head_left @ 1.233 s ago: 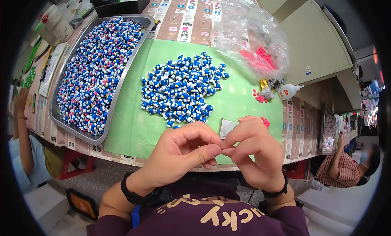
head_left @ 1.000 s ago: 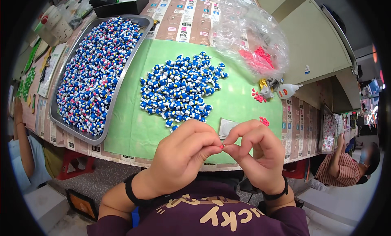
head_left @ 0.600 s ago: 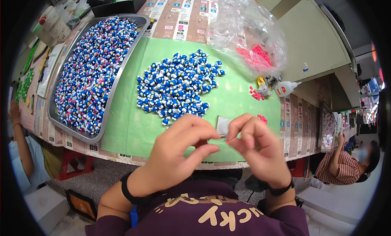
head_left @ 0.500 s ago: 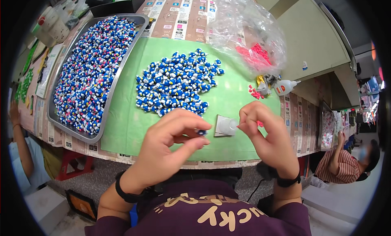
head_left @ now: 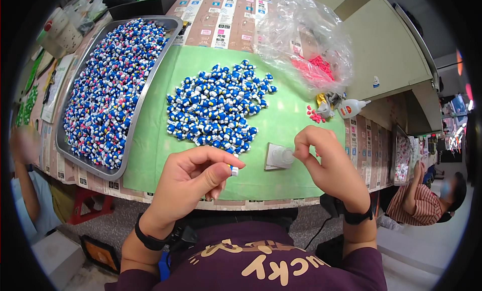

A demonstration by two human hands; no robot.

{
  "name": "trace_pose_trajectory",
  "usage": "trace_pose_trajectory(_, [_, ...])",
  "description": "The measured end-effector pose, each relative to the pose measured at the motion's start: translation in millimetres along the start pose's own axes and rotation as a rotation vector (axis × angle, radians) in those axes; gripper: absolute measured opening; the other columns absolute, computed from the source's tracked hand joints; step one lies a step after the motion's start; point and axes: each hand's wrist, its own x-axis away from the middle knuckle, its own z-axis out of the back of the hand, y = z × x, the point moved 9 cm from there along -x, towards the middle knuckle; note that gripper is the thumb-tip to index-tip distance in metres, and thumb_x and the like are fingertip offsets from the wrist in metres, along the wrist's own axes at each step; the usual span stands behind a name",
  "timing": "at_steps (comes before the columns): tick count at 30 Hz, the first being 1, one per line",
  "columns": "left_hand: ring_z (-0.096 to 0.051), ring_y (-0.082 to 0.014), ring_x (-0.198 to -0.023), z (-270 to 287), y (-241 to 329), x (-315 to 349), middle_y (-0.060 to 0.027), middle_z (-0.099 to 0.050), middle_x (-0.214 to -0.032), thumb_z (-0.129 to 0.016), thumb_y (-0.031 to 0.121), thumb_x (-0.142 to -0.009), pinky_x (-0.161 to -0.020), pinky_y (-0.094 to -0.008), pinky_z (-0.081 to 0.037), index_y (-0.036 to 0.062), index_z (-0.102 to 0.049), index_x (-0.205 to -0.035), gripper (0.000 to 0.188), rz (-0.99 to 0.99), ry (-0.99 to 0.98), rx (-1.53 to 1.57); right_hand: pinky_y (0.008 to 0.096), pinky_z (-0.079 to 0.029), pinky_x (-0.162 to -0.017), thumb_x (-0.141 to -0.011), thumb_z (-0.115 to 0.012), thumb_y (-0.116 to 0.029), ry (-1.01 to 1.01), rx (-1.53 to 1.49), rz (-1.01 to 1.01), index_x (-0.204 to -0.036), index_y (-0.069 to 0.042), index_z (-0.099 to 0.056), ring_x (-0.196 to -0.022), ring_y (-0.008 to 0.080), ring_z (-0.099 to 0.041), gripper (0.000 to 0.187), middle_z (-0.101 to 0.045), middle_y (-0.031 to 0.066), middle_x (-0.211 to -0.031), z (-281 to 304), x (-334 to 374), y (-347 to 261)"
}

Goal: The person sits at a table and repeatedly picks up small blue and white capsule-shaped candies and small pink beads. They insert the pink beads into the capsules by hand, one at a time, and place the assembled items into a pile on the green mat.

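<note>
My left hand (head_left: 188, 178) is closed, pinching a small blue-and-white plastic figure (head_left: 234, 170) between thumb and fingertips. My right hand (head_left: 326, 163) is closed in a pinch beside a small clear cup (head_left: 284, 157); whatever its fingertips hold is too small to make out. The cup stands on a pale square block (head_left: 271, 164) on the green mat. A loose heap of similar blue-and-white figures (head_left: 216, 105) lies just beyond my left hand. Several tiny pink pieces (head_left: 315, 115) lie beyond my right hand, and a few more are partly hidden behind it.
A metal tray (head_left: 131, 130) full of figures stands at the left. A clear plastic bag (head_left: 306, 35) with pink pieces lies at the back right, near a white squeeze bottle (head_left: 352, 108) and a cabinet (head_left: 386, 50). Other people sit at both sides, one in a striped shirt (head_left: 414, 203).
My left hand has drawn back left and slightly nearer, turning the figure so its white end shows. My right hand stays by the cup. Some figures have been added at the heap's near edge.
</note>
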Motion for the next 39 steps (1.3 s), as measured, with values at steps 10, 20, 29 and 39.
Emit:
trace_pose_trajectory(10, [-0.07,-0.0162,-0.085,-27,8,-4,-0.0109,-0.07,-0.097,-0.064,0.0,-0.093,-0.069,-0.0247,-0.057,-0.0036,-0.064,-0.118,0.026,-0.141,0.026,0.052,0.0321,-0.04,-0.086,-0.081,-0.064,0.011,0.225,-0.564,0.064,-0.083,-0.007,-0.047,-0.082,0.0223,-0.056,0.025,-0.058,0.0073,-0.088,4,8,-52])
trace_pose_trajectory(20, [-0.068,-0.0144,-0.08,-35,30,8,-0.0108,-0.069,-0.094,-0.073,-0.005,-0.082,-0.067,-0.0251,-0.056,-0.0018,-0.069,-0.113,0.031,-0.463,0.149,-0.395,0.0442,-0.036,-0.097,-0.084,-0.067,0.006,0.271,-0.221,0.215,-0.084,-0.012,-0.045,-0.082,0.0165,-0.057,0.028,-0.06,0.0058,-0.094,-2,10,-75])
trace_pose_trajectory(29, [-0.066,-0.0202,-0.068,-51,52,23,-0.014,-0.069,-0.086,-0.077,-0.005,-0.076,-0.059,-0.0287,-0.052,-0.0019,-0.07,-0.108,0.033,-0.744,0.105,-0.752,0.0327,-0.041,-0.078,-0.078,-0.074,0.003,0.304,-0.563,0.045,-0.084,-0.009,-0.046,-0.081,0.0202,-0.053,0.032,-0.052,0.0053,-0.085,-8,11,-52])
trace_pose_trajectory(39, [-0.053,-0.0075,-0.082,108,99,95,-0.0026,-0.056,-0.097,-0.06,-0.006,-0.091,-0.074,-0.021,-0.043,-0.0053,-0.063,-0.11,0.02,-0.741,0.859,-0.975,0.0304,-0.048,-0.073,-0.08,-0.063,0.007,0.379,-0.066,-0.279,-0.083,0.0,-0.052,-0.075,0.0183,-0.059,0.013,-0.059,0.0076,-0.078,54,59,81])
